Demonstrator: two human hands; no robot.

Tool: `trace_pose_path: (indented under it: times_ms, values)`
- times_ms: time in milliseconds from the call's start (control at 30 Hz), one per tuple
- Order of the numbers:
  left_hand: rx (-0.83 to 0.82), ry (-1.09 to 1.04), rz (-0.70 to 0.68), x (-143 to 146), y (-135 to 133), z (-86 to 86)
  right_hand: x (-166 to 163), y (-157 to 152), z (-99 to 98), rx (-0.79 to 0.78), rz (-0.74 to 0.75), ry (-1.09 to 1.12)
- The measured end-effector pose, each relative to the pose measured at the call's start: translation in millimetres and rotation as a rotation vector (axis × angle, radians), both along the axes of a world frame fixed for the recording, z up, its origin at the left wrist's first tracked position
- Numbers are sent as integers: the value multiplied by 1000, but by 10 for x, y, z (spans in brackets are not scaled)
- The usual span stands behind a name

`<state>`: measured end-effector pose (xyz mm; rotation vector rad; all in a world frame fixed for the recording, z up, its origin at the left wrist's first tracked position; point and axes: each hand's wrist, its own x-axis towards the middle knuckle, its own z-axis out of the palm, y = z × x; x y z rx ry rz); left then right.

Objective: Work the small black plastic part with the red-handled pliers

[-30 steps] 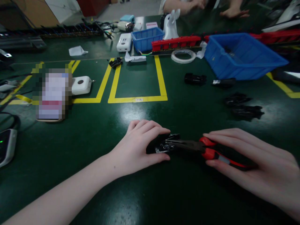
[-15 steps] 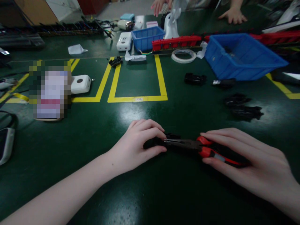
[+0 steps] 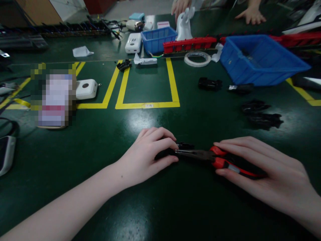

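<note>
My left hand (image 3: 147,152) lies on the green table (image 3: 160,207) with its fingers curled over a small black plastic part (image 3: 184,145), pressing it down. My right hand (image 3: 265,170) is wrapped round the red and black handles of a pair of pliers (image 3: 220,160). The pliers' dark jaws (image 3: 188,153) point left and reach into the black part under my left fingers. Most of the part is hidden by my hand.
Several loose black parts (image 3: 260,115) lie to the right, two more (image 3: 209,83) further back. A large blue bin (image 3: 260,60), a small blue basket (image 3: 157,39), red trays (image 3: 189,44), a tape roll (image 3: 197,58) and white devices (image 3: 86,88) sit beyond yellow floor-tape rectangles (image 3: 147,105). Other people's hands (image 3: 250,15) rest at the far edge.
My left hand has closed further over the black part, rolling it so its shiny inside no longer shows. The pliers shifted slightly left and up with my right hand.
</note>
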<state>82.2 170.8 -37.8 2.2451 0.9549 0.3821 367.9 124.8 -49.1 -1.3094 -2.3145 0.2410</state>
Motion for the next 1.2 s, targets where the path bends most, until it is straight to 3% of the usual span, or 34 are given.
trace_pose_path:
  times_ms: [533,900,1033,1200]
  values:
    - [53,10,-5,-9,-3,-45,12,18,21,17,49,40]
    - [94,31,-19,-1,-20,-40,114,105,-51,101,-149,-56]
    - [183,71,-63,1,-41,-58,147,178,-122,86,-141,-129]
    - [152,15,-61,7,-64,-75,74,127,-27,234,-95,-178]
